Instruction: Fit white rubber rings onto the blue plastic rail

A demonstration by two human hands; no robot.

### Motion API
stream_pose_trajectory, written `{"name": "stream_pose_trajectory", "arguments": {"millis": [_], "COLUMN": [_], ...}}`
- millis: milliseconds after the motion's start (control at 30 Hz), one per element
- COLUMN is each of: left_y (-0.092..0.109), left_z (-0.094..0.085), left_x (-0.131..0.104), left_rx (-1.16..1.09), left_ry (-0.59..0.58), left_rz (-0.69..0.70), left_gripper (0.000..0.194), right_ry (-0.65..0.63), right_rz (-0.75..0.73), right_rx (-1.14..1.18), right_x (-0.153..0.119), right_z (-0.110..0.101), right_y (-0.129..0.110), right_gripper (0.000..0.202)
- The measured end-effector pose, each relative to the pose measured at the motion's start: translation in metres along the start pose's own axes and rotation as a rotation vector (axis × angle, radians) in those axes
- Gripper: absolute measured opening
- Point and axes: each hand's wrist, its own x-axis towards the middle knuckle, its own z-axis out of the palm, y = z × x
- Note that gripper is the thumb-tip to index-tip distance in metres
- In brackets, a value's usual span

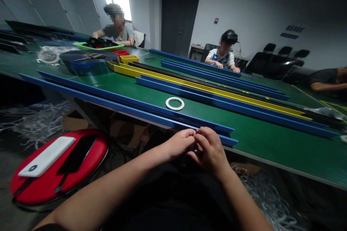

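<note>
Both hands meet at the near edge of the green table, by the right end of the nearest blue channel. The fingers of my left hand are closed, with their tips against my right hand. My right hand has curled fingers around something small and dark that I cannot make out. What lies between the fingertips is hidden. Beyond the hands, a white tape ring lies flat on the table, between the near blue channels and a farther blue channel.
Yellow channels lie farther back. A clear film roll, yellow bin and green tray stand at the left. A red stool holds a white box and phone. Three people sit beyond the table.
</note>
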Motion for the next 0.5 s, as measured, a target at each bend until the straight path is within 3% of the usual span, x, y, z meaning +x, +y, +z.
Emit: {"name": "stream_pose_trajectory", "arguments": {"millis": [167,500], "left_y": [-0.004,-0.007], "left_z": [0.008,0.003], "left_x": [-0.002,0.001], "left_rx": [-0.012,-0.009], "left_ry": [0.015,0.053], "left_rz": [-0.015,-0.034], "left_gripper": [0.015,0.016], "right_ry": [0.169,0.253], "right_rz": [0.035,0.014], "right_rx": [-0.067,-0.191], "right_x": [-0.026,-0.034], "right_z": [0.021,0.018], "right_y": [0.005,0.001], "right_gripper": [0.064,0.063]}}
